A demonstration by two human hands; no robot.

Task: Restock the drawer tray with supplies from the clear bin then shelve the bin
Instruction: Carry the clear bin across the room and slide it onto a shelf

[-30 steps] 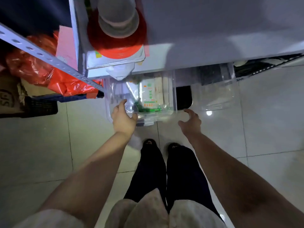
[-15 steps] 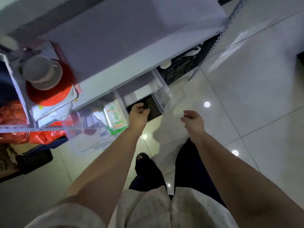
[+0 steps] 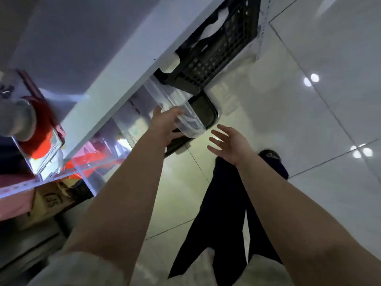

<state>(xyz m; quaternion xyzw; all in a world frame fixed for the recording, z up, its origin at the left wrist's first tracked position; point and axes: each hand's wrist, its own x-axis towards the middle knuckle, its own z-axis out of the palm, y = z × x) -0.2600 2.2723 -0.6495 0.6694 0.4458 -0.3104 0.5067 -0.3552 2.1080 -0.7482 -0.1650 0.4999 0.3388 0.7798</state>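
Note:
An empty clear bin (image 3: pixel 186 118) juts out from under the white shelf top (image 3: pixel 115 75), low over the floor. My left hand (image 3: pixel 165 125) grips its near left corner, fingers curled over the rim. Open with fingers spread, my right hand (image 3: pixel 225 145) hovers just right of the bin without touching it. A second clear container (image 3: pixel 132 129) holding packaged supplies sits to the left under the same shelf top, partly hidden by my left forearm. A dark tray (image 3: pixel 207 111) lies beneath and behind the bin.
A black perforated crate (image 3: pixel 216 50) stands on the floor at the upper right of the bin. Red plastic bags (image 3: pixel 88 159), a perforated metal shelf rail (image 3: pixel 28 183) and a cardboard box (image 3: pixel 49 201) crowd the left. My dark-trousered legs (image 3: pixel 222 203) stand on glossy floor tiles (image 3: pixel 319 120).
The view has swung right and tilted. My left hand has left the container with supplies and taken the empty clear bin's corner. My right hand has spread open closer to the bin.

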